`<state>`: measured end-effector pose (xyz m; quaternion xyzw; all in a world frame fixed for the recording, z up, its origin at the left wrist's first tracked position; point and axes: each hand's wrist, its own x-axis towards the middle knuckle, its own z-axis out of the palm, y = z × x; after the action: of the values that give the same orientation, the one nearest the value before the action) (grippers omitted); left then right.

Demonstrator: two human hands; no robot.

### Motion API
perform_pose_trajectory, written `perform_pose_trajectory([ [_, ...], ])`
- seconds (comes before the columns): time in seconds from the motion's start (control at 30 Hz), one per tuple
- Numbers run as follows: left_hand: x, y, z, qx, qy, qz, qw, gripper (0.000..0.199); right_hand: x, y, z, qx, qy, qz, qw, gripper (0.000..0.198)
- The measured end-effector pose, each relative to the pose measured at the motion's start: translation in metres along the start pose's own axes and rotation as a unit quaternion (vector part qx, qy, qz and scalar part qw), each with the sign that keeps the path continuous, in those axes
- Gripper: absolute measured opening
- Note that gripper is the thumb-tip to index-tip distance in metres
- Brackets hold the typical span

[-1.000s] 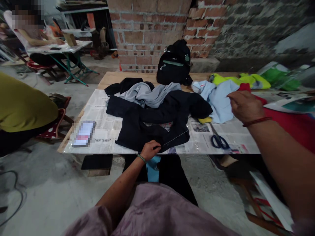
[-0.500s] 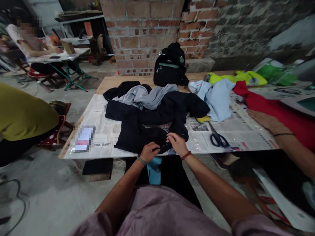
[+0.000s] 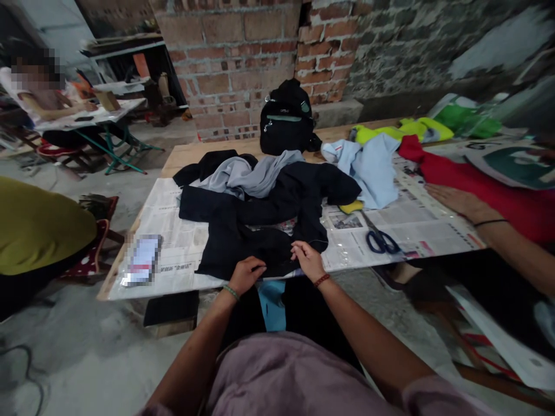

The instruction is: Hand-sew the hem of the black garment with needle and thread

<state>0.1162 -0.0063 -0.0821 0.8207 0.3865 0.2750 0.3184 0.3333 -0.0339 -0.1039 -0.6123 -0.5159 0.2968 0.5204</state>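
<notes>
A black garment (image 3: 234, 248) lies spread over the near edge of the newspaper-covered table. My left hand (image 3: 246, 276), with a green band at its wrist, pinches the garment's near edge between thumb and fingers. To its right, my right hand (image 3: 309, 260), wearing a reddish bracelet, is closed in a pinch just over the cloth; what its fingertips hold is too small to make out. A thin pale line, perhaps thread, shows on the black cloth close by. Dark-handled scissors (image 3: 382, 241) lie to the right of my right hand.
Grey cloth (image 3: 243, 176), a black backpack (image 3: 287, 124) and a light blue garment (image 3: 377, 167) stand or lie farther back. A phone (image 3: 143, 260) is at the left. At the right, another person's hand (image 3: 455, 202) rests by red fabric (image 3: 468, 188). Someone sits close on the left.
My two hands have moved a little farther apart along the garment's edge, the left one going left. The camera view has shifted slightly. A green-and-white item at the right shows more fully.
</notes>
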Motion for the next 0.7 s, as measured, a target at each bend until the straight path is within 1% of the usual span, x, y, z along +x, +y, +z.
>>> perform_pose_trajectory([
  [0.13, 0.003, -0.001, 0.003, -0.007, 0.008, -0.016, 1.0, 0.012, 0.0, 0.001, 0.0, -0.001, -0.002, 0.0, 1.0, 0.025],
  [0.3, -0.002, -0.002, 0.007, 0.029, 0.01, -0.004, 1.0, 0.013, -0.001, 0.001, -0.001, -0.005, -0.004, 0.001, 1.0, 0.026],
  [0.4, -0.009, -0.001, 0.012, 0.08, 0.018, 0.037, 0.996, 0.012, -0.001, 0.0, -0.001, -0.005, -0.004, 0.003, 1.0, 0.026],
  [0.5, -0.017, 0.001, 0.017, 0.158, 0.034, 0.09, 0.983, 0.015, -0.001, 0.001, -0.001, -0.001, -0.005, 0.0, 1.0, 0.025],
  [0.57, -0.021, 0.001, 0.02, 0.196, 0.041, 0.11, 0.974, 0.016, -0.001, 0.003, 0.0, 0.002, -0.005, 0.001, 1.0, 0.025],
  [0.7, -0.024, 0.001, 0.023, 0.213, 0.045, 0.129, 0.967, 0.016, -0.002, 0.003, -0.001, 0.004, -0.003, 0.005, 1.0, 0.025],
])
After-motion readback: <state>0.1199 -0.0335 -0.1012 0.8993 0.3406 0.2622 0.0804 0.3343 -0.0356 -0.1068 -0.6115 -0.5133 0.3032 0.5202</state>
